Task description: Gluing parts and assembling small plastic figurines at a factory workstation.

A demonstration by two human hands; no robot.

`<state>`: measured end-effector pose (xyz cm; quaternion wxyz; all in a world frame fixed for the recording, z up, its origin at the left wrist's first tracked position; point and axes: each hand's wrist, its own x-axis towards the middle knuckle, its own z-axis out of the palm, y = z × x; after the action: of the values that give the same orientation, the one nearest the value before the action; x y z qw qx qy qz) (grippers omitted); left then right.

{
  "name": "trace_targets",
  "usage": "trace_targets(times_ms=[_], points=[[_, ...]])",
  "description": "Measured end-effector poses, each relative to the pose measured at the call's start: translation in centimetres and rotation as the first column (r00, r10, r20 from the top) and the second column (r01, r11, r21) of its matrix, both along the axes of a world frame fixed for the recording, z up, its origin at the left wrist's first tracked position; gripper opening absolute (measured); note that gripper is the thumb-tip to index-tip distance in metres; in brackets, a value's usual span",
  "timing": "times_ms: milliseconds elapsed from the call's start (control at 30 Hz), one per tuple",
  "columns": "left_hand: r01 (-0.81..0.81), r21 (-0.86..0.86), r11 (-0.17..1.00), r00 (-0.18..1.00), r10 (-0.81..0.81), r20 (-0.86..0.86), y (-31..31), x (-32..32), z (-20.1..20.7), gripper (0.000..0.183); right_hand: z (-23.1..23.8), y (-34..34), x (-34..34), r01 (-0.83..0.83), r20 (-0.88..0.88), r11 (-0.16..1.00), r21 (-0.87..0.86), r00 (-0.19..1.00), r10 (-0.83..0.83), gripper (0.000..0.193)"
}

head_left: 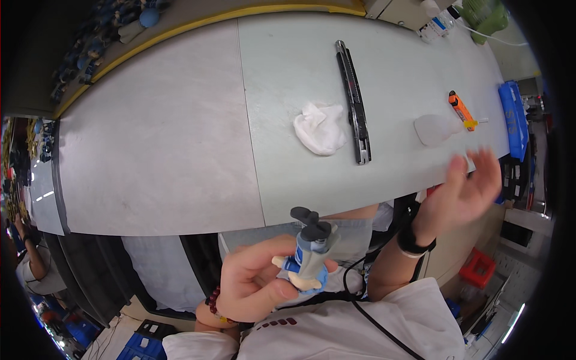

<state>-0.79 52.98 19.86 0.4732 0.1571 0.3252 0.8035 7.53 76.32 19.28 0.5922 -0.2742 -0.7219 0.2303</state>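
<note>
My left hand [255, 279] is closed around a small figurine [309, 264] in blue and grey, with a black piece on its top. It holds the figurine in front of my body, just off the table's near edge. My right hand [465, 192] is raised at the right, blurred, with its fingers apart and nothing seen in it. Nearest to it are a translucent squeeze bottle [433, 130] with a thin nozzle and an orange cutter [461, 108]. A crumpled white tissue [321, 129] lies mid-table beside a long black utility knife [355, 105].
A yellow-edged shelf [198, 29] at the back left holds many blue figurine parts. A labelled bottle [437, 25] and a green object [489, 21] stand at the back right. A blue packet [513, 120] sits at the right edge. A black cable [384, 318] crosses my shirt.
</note>
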Motion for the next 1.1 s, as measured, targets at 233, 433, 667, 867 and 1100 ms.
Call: trace_targets(times_ms=[233, 433, 667, 867, 1100], points=[[0.022, -0.021, 1.0, 0.985, -0.025, -0.171, 0.3, 0.0, -0.6, 0.033, 0.3, -7.2, -1.1, -0.796, -0.102, 0.573, 0.194, 0.565, 0.819, 0.032], [-0.075, -0.146, 0.986, 0.961, 0.033, -0.274, 0.4, 0.4, -0.1, 0.04, 0.0, -7.8, -0.8, -0.876, -0.092, 0.467, 0.119, 0.459, 0.884, 0.025], [-0.009, -0.149, 0.989, 0.934, -0.044, -0.354, 0.1, 0.1, 0.1, 0.037, 0.4, -7.8, -0.5, -0.892, -0.062, 0.447, 0.076, 0.443, 0.895, 0.024], [-0.026, -0.175, 0.984, 0.925, -0.043, -0.377, 0.1, 0.4, 0.4, 0.037, 0.6, -7.6, -0.4, -0.908, -0.077, 0.412, 0.073, 0.406, 0.91, 0.023], [-0.075, -0.171, 0.983, 0.929, 0.007, -0.369, 0.2, 0.7, 0.4, 0.037, 1.0, -6.9, -0.2, -0.931, 0.039, 0.359, 0.063, 0.362, 0.932, 0.028]])
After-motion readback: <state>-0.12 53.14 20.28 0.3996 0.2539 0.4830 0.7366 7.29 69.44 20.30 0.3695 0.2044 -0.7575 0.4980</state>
